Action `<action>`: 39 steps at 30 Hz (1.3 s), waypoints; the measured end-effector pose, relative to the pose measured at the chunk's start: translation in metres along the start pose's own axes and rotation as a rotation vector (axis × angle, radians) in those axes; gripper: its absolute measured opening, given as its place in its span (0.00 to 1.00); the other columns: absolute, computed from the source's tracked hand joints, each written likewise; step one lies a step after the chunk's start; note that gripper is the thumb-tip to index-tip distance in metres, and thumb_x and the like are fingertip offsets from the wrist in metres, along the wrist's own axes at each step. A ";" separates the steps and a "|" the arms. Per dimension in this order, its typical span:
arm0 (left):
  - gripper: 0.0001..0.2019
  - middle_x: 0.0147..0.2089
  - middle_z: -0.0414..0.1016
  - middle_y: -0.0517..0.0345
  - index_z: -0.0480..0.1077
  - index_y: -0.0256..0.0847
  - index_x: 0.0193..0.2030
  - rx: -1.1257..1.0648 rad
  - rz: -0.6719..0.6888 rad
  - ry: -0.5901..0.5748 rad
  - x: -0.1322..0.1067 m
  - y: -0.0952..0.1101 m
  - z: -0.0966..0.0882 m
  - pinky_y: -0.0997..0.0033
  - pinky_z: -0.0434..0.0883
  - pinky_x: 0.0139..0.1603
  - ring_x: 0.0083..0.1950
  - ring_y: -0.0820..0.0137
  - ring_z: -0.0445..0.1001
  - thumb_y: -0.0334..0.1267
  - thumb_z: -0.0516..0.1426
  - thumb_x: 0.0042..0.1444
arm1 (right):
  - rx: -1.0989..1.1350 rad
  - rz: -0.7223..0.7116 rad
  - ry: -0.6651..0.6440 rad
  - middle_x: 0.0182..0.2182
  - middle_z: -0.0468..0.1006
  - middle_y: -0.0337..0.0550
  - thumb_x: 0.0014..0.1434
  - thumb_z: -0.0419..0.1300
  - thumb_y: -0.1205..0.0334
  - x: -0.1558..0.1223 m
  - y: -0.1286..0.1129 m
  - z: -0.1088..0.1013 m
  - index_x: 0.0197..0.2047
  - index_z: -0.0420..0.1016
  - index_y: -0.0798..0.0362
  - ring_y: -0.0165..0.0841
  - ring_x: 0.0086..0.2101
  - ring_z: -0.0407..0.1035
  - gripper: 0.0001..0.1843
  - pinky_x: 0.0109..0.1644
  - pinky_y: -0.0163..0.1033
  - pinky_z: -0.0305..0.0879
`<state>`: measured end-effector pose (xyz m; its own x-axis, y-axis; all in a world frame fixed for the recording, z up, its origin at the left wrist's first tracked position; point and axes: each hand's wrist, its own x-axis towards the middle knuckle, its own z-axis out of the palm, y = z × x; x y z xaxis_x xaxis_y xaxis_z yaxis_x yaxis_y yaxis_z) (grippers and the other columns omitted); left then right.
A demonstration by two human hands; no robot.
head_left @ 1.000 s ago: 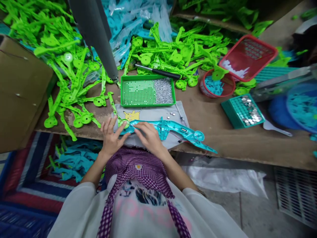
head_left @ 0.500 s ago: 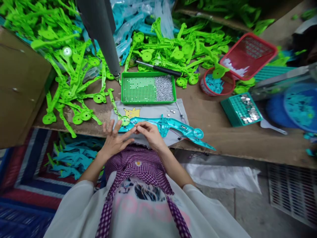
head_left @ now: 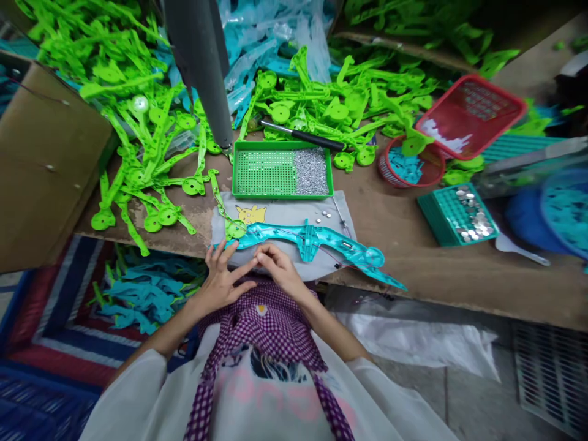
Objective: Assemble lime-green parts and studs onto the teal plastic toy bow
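Note:
A translucent blue bow-shaped plastic shell (head_left: 280, 233), with thin wires along it, lies on a grey cloth (head_left: 287, 211) near the table's front edge. A light-green plastic arm with a round end (head_left: 236, 229) sits at its left end. My left hand (head_left: 225, 280) is at the cloth's front edge, fingers spread, its index fingertip meeting my right hand's fingers. Just below the shell, my right hand (head_left: 281, 269) has thumb and fingers pinched together; anything between them is too small to make out. Small silver discs (head_left: 324, 215) and a thin metal tool (head_left: 340, 213) lie on the cloth.
Behind the cloth stands a green tray (head_left: 264, 171) of small metal pieces; a black-handled screwdriver (head_left: 316, 139) lies behind it. A grey tool (head_left: 206, 79) hangs down nearby. Red baskets (head_left: 390, 171), a teal box of silver discs (head_left: 436, 217) and piled green parts (head_left: 138, 165) surround the workspace.
Both hands have drawn slightly back toward my body, off the shell, with fingertips still together. The whole view has shifted a little. The shell stays on the cloth.

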<state>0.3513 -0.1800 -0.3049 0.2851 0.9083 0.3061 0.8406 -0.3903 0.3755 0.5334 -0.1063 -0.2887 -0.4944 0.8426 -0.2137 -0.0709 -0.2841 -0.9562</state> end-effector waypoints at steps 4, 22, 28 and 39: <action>0.22 0.69 0.54 0.51 0.73 0.59 0.57 0.039 -0.041 0.075 -0.004 0.005 -0.015 0.42 0.50 0.70 0.73 0.50 0.47 0.43 0.64 0.55 | -0.128 -0.075 -0.021 0.31 0.73 0.39 0.63 0.56 0.47 -0.001 -0.002 0.007 0.37 0.72 0.51 0.30 0.33 0.66 0.16 0.38 0.37 0.65; 0.11 0.42 0.79 0.51 0.77 0.39 0.45 -0.316 -0.482 0.490 0.160 -0.102 -0.036 0.67 0.72 0.42 0.36 0.68 0.76 0.38 0.59 0.58 | -0.636 -0.337 0.074 0.32 0.78 0.43 0.66 0.55 0.57 0.000 -0.013 -0.025 0.36 0.76 0.50 0.34 0.34 0.73 0.11 0.39 0.39 0.68; 0.10 0.39 0.78 0.51 0.76 0.38 0.43 -0.071 -0.479 0.397 0.226 -0.159 -0.070 0.64 0.70 0.47 0.41 0.63 0.75 0.34 0.55 0.59 | -0.623 -0.331 0.092 0.30 0.79 0.42 0.66 0.55 0.60 -0.013 -0.031 -0.031 0.35 0.75 0.50 0.33 0.32 0.74 0.10 0.37 0.38 0.69; 0.16 0.49 0.73 0.33 0.73 0.31 0.49 0.456 -0.449 -0.229 0.226 -0.204 -0.077 0.44 0.58 0.58 0.60 0.44 0.64 0.32 0.53 0.55 | -0.646 -0.370 0.038 0.30 0.79 0.42 0.66 0.55 0.63 -0.017 -0.039 -0.041 0.36 0.75 0.50 0.32 0.33 0.74 0.08 0.37 0.37 0.70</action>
<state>0.2083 0.0930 -0.2447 -0.0887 0.9960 -0.0050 0.9961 0.0887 0.0010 0.5798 -0.0912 -0.2560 -0.5060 0.8494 0.1496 0.3019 0.3369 -0.8918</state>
